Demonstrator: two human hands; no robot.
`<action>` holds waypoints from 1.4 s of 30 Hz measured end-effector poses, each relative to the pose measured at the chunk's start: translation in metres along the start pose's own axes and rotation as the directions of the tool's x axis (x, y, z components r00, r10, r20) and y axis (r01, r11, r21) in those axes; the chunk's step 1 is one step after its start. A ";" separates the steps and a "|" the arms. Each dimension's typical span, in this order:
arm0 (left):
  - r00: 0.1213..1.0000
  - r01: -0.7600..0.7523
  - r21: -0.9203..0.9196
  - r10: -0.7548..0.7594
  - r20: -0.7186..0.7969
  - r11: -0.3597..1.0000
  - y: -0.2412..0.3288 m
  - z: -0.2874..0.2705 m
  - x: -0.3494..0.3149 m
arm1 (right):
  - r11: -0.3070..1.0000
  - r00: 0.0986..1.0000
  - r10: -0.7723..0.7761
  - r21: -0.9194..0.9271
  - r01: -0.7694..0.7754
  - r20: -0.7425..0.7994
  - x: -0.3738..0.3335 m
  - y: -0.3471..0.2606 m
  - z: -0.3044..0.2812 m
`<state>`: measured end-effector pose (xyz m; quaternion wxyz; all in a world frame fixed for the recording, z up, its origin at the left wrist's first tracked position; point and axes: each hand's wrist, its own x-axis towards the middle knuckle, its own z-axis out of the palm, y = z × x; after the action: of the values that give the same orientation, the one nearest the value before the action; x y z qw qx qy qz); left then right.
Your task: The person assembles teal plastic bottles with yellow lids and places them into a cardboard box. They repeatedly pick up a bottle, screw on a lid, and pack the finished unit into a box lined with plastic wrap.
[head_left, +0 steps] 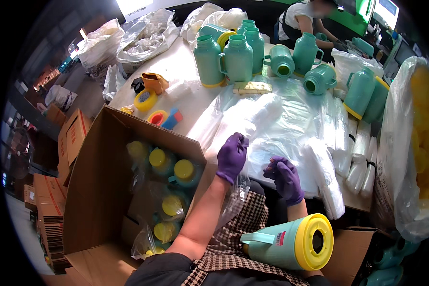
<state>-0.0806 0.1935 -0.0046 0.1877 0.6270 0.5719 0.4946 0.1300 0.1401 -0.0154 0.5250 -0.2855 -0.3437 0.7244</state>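
My left hand [232,158], in a purple glove, is closed at the table's near edge. From it a crumpled clear plastic bag [237,194] hangs down over my checked apron. My right hand [286,180], also gloved in purple, is raised just to the right, fingers curled in; whether anything is between them is too small to tell. Below it, a green thermos flask [275,243] with a yellow ring-shaped end lies on its side across my lap, by my right forearm. Stacks of clear plastic bags [257,117] lie on the table ahead of both hands.
An open carton [95,190] at left holds several yellow-capped flasks [184,169]. Green flasks [238,59] without caps stand and lie at the table's back. Tape rolls [146,99] lie at far left. A sack of yellow parts [424,143] stands right. Another person [300,24] works behind.
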 end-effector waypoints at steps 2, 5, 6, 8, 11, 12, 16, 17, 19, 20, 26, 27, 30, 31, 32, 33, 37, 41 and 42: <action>0.956 -0.238 -0.041 0.241 0.167 0.971 0.051 -0.018 -0.041 | 0.996 0.989 -0.081 0.024 0.085 -0.127 -0.003 -0.015 -0.006; 0.741 -0.538 0.023 0.460 0.489 0.843 0.063 -0.024 -0.086 | 0.997 0.996 0.021 -0.073 -0.028 -0.085 -0.022 -0.034 -0.013; 0.699 -0.558 0.007 0.466 0.543 0.830 0.056 -0.029 -0.098 | 0.982 0.996 0.084 -0.167 -0.087 -0.021 -0.023 -0.040 -0.001; 0.607 -0.584 0.013 0.427 0.670 0.811 0.051 -0.033 -0.109 | 0.939 0.985 0.173 -0.300 -0.168 -0.010 -0.029 -0.055 0.022; 0.566 -0.430 -0.095 0.350 0.746 0.898 0.040 -0.038 -0.110 | 0.940 0.970 0.193 -0.256 -0.226 -0.147 -0.031 -0.046 0.031; 0.570 -0.334 -0.227 0.388 0.724 0.915 0.041 -0.041 -0.103 | 0.955 0.976 0.141 -0.238 -0.178 -0.165 -0.032 -0.044 0.031; 0.713 0.700 -0.613 -0.301 0.634 0.366 0.064 -0.058 -0.065 | 0.982 0.991 -0.106 -0.165 0.091 -0.083 -0.024 -0.014 0.038; 0.775 0.611 -0.582 -0.259 0.576 0.536 0.055 -0.045 -0.062 | 0.990 0.964 0.078 -0.093 -0.105 -0.254 -0.027 -0.016 0.057; 0.790 0.545 -0.614 -0.104 0.604 0.571 0.077 -0.013 -0.062 | 0.994 0.961 -0.005 -0.104 -0.025 -0.277 -0.025 -0.009 0.045; 0.785 0.569 -0.657 -0.088 0.613 0.495 0.079 -0.004 -0.062 | 0.994 0.958 -0.045 -0.110 0.014 -0.282 -0.023 -0.005 0.039; 0.757 0.623 -0.751 -0.074 0.649 -0.219 0.035 -0.031 -0.054 | 0.966 0.885 -0.235 0.007 0.259 -0.402 -0.047 -0.004 -0.005; 0.799 0.594 -0.803 -0.163 0.579 0.056 0.020 -0.034 -0.075 | 0.957 0.875 -0.249 0.034 0.288 -0.415 -0.062 -0.002 -0.012; 0.795 0.138 -0.870 0.472 0.382 0.473 0.063 -0.063 -0.076 | 0.910 0.796 -0.371 -0.015 0.415 -0.479 -0.136 -0.008 -0.036; 0.760 0.015 -0.837 0.538 0.365 0.547 0.067 -0.068 -0.082 | 0.889 0.765 -0.419 -0.050 0.455 -0.489 -0.166 -0.011 -0.037; 0.723 -0.131 -0.782 0.599 0.345 0.609 0.067 -0.073 -0.089 | 0.864 0.747 -0.473 -0.081 0.497 -0.466 -0.194 -0.015 -0.038; 0.708 -0.025 -0.698 0.506 0.493 0.715 0.063 -0.073 -0.099 | 0.836 0.737 -0.532 -0.119 0.536 -0.417 -0.218 -0.019 -0.034; 0.690 0.450 -0.794 0.405 0.599 0.408 0.055 -0.053 -0.125 | 0.511 0.626 -0.768 -0.461 0.726 0.134 -0.224 -0.069 0.012; 0.654 0.465 -0.628 0.237 0.719 0.624 0.047 -0.039 -0.117 | 0.674 0.927 -0.195 -0.643 0.363 0.319 -0.234 -0.086 0.076; 0.763 0.420 -0.601 0.094 0.639 0.681 0.049 -0.028 -0.114 | 0.698 0.965 -0.088 -0.676 0.237 0.248 -0.236 -0.078 0.080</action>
<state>-0.0614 0.0674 0.0010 0.6400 0.5722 0.2947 0.4196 0.1794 -0.0846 0.1079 0.4034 -0.3583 -0.6661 0.5150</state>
